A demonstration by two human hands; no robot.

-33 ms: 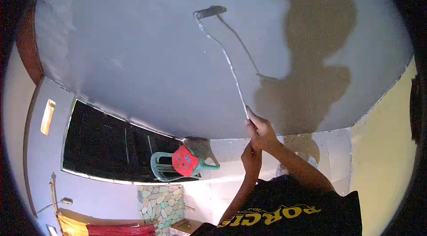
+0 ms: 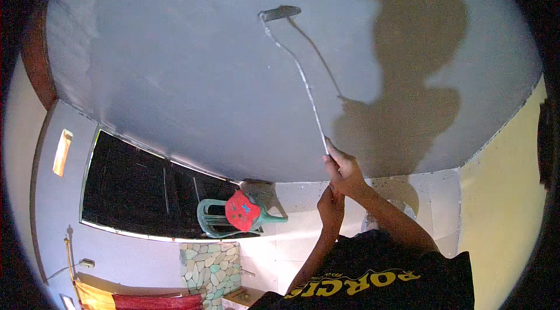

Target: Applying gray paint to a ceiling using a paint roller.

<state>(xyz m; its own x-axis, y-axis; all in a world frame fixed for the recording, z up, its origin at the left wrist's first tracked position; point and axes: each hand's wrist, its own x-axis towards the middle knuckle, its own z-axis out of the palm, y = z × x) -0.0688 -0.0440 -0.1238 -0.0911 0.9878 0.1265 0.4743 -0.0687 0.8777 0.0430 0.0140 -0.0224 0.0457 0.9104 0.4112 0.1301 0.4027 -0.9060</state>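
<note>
A paint roller [image 2: 281,13] with a long, thin, paint-smeared rod [image 2: 310,93] lies against the blue-grey wall [image 2: 192,65]. Both of my hands are closed on its lower end. My right hand [image 2: 348,174] is the upper one, its thumb and fingers wrapped round the rod. Just below and touching it, my left hand [image 2: 331,206] grips the handle end, which the fingers mostly hide. The roller's shadow falls beside it on the wall.
A green plastic chair [image 2: 213,216] with a red cloth [image 2: 242,211] stands at left by a dark window [image 2: 146,181]. A pale yellow wall [image 2: 504,176] bounds the right. Stone cladding [image 2: 210,269] and a red-and-yellow cloth [image 2: 140,301] are at lower left.
The roller head has shifted slightly right and up along the wall. The rod and my two hands have moved a little to the right with it.
</note>
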